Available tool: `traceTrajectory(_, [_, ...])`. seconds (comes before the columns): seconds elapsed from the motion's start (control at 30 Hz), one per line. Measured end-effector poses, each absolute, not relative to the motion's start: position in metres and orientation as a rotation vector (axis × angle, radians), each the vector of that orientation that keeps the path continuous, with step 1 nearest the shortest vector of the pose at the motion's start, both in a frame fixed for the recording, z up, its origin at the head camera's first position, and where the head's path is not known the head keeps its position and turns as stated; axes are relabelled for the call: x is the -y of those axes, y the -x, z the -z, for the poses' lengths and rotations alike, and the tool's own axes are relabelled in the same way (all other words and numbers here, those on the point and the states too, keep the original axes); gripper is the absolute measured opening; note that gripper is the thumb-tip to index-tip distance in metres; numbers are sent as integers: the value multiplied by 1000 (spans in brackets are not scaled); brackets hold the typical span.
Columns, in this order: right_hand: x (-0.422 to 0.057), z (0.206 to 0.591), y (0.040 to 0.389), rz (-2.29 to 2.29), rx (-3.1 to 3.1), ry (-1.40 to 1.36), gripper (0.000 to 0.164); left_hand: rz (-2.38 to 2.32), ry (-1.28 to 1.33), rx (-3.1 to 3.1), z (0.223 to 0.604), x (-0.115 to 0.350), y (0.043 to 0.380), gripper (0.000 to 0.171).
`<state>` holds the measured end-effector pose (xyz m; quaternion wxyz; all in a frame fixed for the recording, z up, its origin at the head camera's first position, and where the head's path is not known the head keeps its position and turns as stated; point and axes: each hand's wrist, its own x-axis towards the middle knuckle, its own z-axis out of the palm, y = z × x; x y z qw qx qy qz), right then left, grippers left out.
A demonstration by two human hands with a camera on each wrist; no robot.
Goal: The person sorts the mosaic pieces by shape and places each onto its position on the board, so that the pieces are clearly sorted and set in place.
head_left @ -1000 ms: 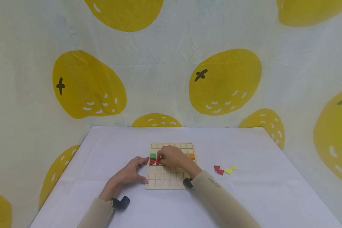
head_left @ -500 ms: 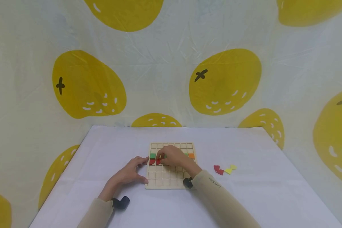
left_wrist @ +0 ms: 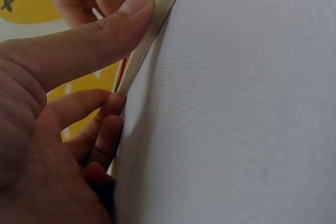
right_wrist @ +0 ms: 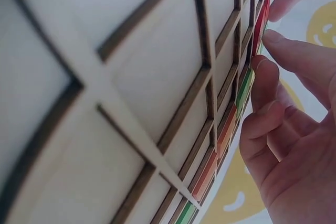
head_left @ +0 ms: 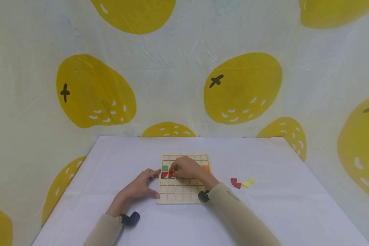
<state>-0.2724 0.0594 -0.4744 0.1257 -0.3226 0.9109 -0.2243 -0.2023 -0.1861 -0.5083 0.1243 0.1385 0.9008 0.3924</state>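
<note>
right grip (head_left: 186, 167) seemingly pinches a red tile (head_left: 171, 174); left grip (head_left: 139, 185), spread apart, touches board (head_left: 179, 196).

A creased, whitish backdrop sheet (head_left: 172, 75), printed with large, rounded yellow fruits (head_left: 246, 95), hangs behind and to both sides of the flat white tabletop (head_left: 295, 212)

Room type unclear: fruit-print sheet (head_left: 169, 85) behind 1 white table (head_left: 295, 205).

Left sleeve (head_left: 103, 231), right sleeve (head_left: 244, 216): both beige, long. Right has small dark lettering (head_left: 233, 196), unreadable. Left camera (head_left: 131, 219), right camera (head_left: 203, 196): black, rounded, wrist-worn.
</note>
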Motion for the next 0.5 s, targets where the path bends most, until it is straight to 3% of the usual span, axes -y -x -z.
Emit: traceTrajectory(0.5, [-91, 465, 267, 836, -2644, 930, 19, -1136, -392, -2638, 510, 185, 202, 101])
